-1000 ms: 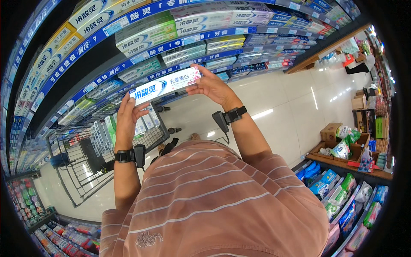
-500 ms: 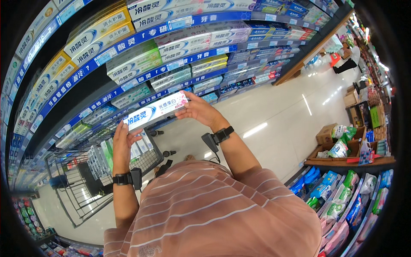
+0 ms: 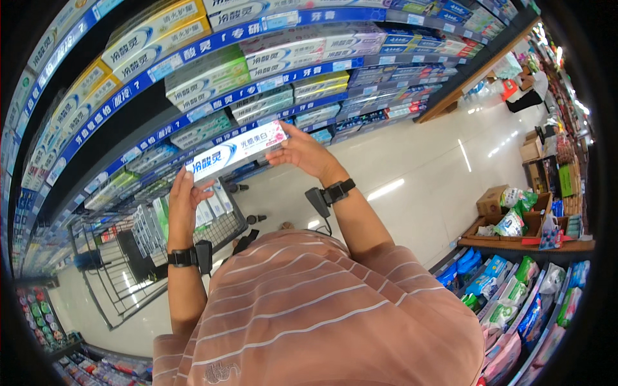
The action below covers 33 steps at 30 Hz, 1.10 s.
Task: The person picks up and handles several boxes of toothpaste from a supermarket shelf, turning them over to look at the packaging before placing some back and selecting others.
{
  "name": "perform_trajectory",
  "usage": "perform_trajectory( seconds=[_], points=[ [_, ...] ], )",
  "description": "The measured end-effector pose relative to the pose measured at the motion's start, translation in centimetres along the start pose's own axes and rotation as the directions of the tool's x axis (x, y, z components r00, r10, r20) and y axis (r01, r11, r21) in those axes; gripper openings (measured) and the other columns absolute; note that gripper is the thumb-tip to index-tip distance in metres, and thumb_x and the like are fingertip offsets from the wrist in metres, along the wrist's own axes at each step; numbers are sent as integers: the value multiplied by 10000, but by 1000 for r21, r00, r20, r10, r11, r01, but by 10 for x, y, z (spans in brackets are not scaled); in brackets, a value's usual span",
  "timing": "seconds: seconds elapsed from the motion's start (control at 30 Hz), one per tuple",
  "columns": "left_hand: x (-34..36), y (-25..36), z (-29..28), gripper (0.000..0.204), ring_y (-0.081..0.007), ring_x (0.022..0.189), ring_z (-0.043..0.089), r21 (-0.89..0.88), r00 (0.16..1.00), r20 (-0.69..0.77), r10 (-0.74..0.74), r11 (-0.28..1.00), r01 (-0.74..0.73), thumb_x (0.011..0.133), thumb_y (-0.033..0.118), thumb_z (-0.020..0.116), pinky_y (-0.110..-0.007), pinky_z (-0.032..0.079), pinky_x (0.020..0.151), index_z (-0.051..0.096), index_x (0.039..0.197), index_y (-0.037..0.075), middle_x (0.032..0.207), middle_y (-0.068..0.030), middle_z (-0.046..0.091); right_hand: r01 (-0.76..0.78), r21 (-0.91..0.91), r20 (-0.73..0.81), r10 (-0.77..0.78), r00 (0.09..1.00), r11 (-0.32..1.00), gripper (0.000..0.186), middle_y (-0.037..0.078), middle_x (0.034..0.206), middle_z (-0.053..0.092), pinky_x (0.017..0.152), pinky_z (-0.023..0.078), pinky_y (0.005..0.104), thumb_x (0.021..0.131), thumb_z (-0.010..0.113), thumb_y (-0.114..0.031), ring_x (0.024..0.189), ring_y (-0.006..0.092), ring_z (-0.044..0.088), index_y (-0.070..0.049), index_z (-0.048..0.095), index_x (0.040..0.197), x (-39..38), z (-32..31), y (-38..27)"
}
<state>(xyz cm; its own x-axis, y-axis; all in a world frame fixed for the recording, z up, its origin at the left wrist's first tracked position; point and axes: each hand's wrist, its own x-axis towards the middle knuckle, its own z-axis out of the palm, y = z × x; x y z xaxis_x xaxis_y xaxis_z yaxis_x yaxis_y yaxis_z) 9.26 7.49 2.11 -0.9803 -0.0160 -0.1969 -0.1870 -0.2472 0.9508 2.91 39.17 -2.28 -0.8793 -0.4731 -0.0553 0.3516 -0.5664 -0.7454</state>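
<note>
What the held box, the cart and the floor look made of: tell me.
Held box: probably thin cardboard, smooth printed finish, shown by crisp edges. Cart: likely metal wire, dark finish, from its thin open grid. Floor: probably tile, polished, given faint seams and reflections.

1 long white carton [image 3: 236, 153], blue print, pink-patterned right end; held aloft, slanting, printed face showing.

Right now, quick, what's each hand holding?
Left hand: holding the left end of a long white box.
Right hand: holding the same box's right end.
</note>
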Motion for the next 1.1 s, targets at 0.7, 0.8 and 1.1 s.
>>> perform_trajectory(
  seconds=[0.7, 0.8, 1.1],
  points=[
    [0, -9, -9, 539, -294, 1021, 675, 23, 999, -32, -32, 999, 33, 1002, 327, 543, -320, 583, 727, 415, 1392, -22, 1271, -161, 589, -9, -7, 17, 9, 1000, 1000, 641, 195, 1184, 606, 869, 570, 400, 965, 475, -73, 1010, 296, 673, -26, 182, 1534, -2, 2, 4],
    [0, -7, -7, 600, -281, 995, 684, 6, 1000, -12, -13, 1000, 13, 1006, 306, 540, -305, 590, 714, 322, 1438, -50, 1231, -175, 602, -7, 26, 3, 7, 1000, 1000, 667, 202, 1204, 592, 868, 572, 397, 960, 473, -63, 1007, 296, 673, -28, 150, 1543, -2, -2, 5],
    [3, -6, -2, 652, -264, 958, 697, -10, 1000, -9, -9, 1000, 9, 999, 304, 566, -279, 594, 692, 291, 1461, -64, 1142, -167, 620, -1, 37, -5, 1, 1000, 999, 681, 201, 1213, 579, 869, 575, 393, 958, 479, -71, 1006, 293, 671, -30, 137, 1545, -4, -5, 4]
  ],
)
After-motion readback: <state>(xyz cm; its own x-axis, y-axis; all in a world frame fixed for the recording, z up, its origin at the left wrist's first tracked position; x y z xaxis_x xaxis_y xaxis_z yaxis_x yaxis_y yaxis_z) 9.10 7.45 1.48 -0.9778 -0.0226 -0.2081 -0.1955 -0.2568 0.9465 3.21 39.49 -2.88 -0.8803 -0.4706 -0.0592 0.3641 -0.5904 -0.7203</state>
